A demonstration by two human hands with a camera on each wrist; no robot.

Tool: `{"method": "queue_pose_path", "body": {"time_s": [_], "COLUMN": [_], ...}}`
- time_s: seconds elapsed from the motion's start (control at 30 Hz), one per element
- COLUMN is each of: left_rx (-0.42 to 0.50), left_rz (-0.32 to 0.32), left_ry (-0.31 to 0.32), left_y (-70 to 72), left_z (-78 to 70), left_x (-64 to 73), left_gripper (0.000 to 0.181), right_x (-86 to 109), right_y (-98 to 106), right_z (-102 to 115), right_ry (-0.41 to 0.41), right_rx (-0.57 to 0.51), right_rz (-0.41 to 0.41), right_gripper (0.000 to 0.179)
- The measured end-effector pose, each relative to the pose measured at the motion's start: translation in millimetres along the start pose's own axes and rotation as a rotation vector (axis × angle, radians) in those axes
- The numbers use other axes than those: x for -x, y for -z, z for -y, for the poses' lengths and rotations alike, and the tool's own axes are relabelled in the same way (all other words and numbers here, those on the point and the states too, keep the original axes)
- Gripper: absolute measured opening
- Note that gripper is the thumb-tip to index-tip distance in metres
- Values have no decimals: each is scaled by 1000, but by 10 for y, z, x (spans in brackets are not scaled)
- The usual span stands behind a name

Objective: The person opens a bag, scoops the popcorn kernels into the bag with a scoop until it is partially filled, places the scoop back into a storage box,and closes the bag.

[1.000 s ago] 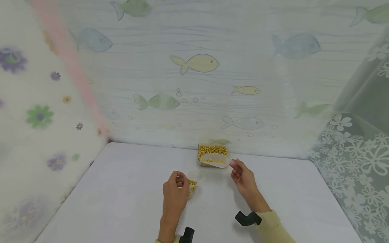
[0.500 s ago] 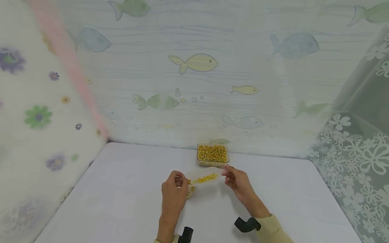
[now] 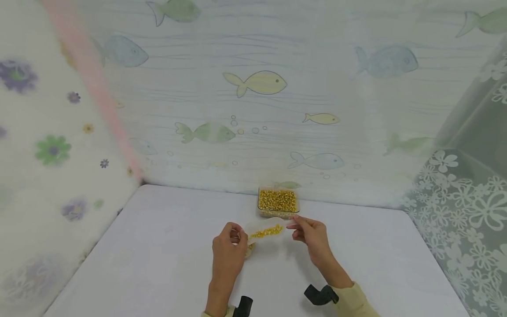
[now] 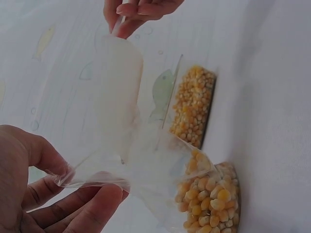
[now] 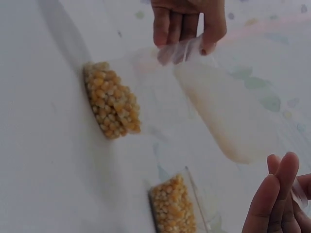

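My left hand (image 3: 229,251) pinches the rim of a clear plastic bag (image 4: 155,187), thumb and fingers apart so its mouth gapes. Corn kernels (image 4: 209,199) fill the bottom of the bag, which stands on the table. By its handle my right hand (image 3: 314,240) holds a translucent white scoop (image 4: 116,92), bearing a row of yellow kernels (image 3: 266,231) in the head view. The scoop's far end is at the bag's mouth, beside my left fingers. How deep it reaches inside is hard to tell through the plastic.
Behind the scoop, a clear rectangular container (image 3: 279,215) full of corn kernels stands near the back edge of the white table (image 3: 166,246). A fish-print cloth (image 3: 253,145) hangs right behind it. Flowered cloths border the left and right sides.
The scoop, loaded with kernels, has come from over the container toward me and left to the bag's mouth, carried by my right hand. My left hand has stayed at the bag.
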State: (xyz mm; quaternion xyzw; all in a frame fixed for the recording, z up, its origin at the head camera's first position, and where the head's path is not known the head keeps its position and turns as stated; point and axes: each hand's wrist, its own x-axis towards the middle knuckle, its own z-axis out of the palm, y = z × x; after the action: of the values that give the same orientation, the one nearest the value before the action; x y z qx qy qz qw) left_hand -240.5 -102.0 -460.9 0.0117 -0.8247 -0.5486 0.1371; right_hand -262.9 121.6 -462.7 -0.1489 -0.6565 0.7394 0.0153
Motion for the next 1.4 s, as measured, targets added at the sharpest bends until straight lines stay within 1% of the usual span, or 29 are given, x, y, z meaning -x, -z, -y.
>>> {"method": "queue_pose_path", "body": {"time_s": [0.13,0.23,0.33,0.57,0.83,0.93,1.13,1.23,1.4], "left_rx": [-4,-8,-15,-19,-20,-7,-4,-15,-25], "left_rz": [0,-3,-3,-6,-6,-1,4,10,11], "left_ry": [-12,-19,-22,-23,-22,-31,-36,-34,-37], "left_y": [-4,-5,-7,-11,-26,-43,-65,-68,-66], "left_z": [-3,-3,-3,-1,1,-2,-2,1,2], "left_x": [6,6,3,-6,-16,-21,-10,-1,7], "left_gripper": [8,8,7,7,8,7,8,8,8], "right_x": [30,68,101,178,232,231,231,239,233], "right_y": [-29,-60,-90,-152,-177,-152,-75,-31,38], "right_z": [62,128,193,291,271,201,11,-6,80], "right_ry": [77,133,170,229,286,292,260,260,284], "right_rx": [85,150,199,218,238,249,254,242,211], "right_rz": [-12,-6,0,6,6,6,7,-18,-68], "right_gripper": [31,27,25,22,21,23,26,24,25]}}
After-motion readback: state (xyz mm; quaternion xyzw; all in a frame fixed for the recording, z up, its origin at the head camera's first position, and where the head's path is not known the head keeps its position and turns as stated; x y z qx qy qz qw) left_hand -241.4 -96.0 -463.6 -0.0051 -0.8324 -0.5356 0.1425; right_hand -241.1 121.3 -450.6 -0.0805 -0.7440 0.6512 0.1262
